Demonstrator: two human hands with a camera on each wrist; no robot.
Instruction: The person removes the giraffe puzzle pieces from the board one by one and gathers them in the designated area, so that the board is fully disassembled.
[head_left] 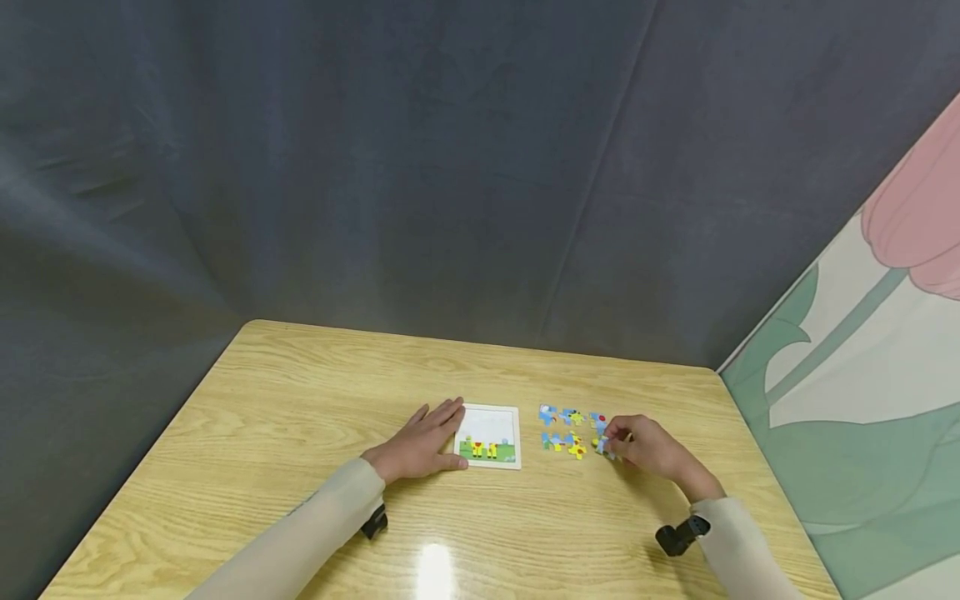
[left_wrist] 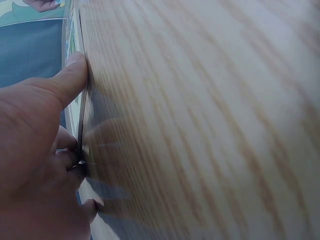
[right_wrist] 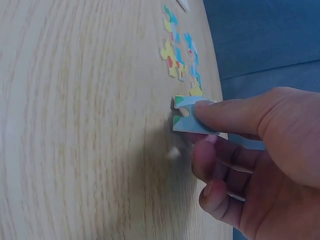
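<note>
A white-rimmed puzzle tray [head_left: 519, 437] lies on the table; its lower part shows green grass and yellow legs, its upper part is plain white. My left hand [head_left: 423, 442] rests at the tray's left side, fingers at the top corner and thumb near the lower one. In the left wrist view the thumb [left_wrist: 75, 72] touches the tray's edge. To the right, my right hand [head_left: 648, 446] pinches a light blue puzzle piece [right_wrist: 194, 125] with green corners between thumb and fingers, just over the table. Several loose puzzle pieces [head_left: 576, 450], blue, yellow and red, lie between tray and right hand.
The wooden table [head_left: 300, 392] has rounded far corners. A dark curtain [head_left: 450, 167] hangs behind it, and a panel with a flower pattern [head_left: 862, 400] stands along the right side. Black wrist cameras [head_left: 682, 536] sit at the cuffs.
</note>
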